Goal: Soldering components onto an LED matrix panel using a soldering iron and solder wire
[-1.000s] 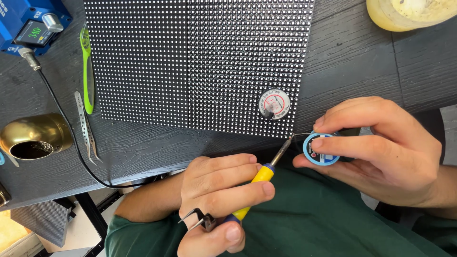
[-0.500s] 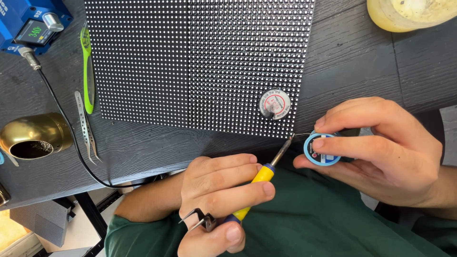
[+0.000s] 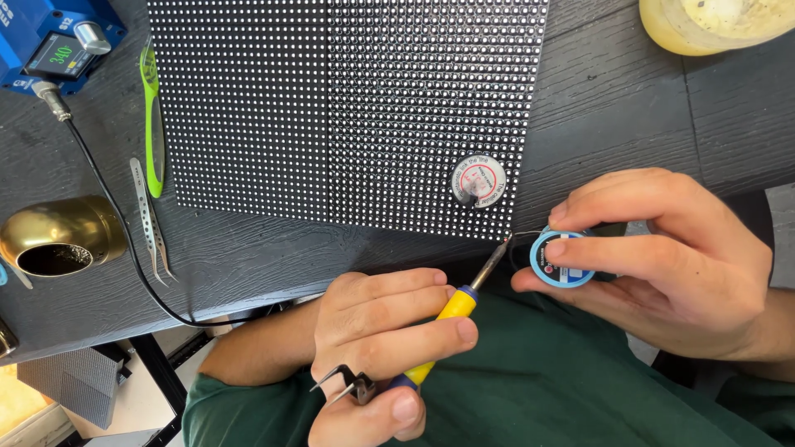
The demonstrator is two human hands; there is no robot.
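Yellow-handled soldering iron (image 3: 451, 310) and small black tweezers (image 3: 344, 382) are gripped in the left hand (image 3: 381, 348); a blue round solder-wick spool (image 3: 561, 258) is pinched in the right hand (image 3: 662, 257) past the table's (image 3: 646, 124) near edge. Tip and wick meet below the black dotted LED panel (image 3: 348, 108); no finished joint is shown.

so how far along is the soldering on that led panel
Done: the blue soldering station is switched on with its display lit, and the LED panel lies on the table. In hand: the left hand holds the yellow-handled iron with black tweezers, tip touching wire from the blue spool in the right hand. Left: no fresh joint is visible on the panel.
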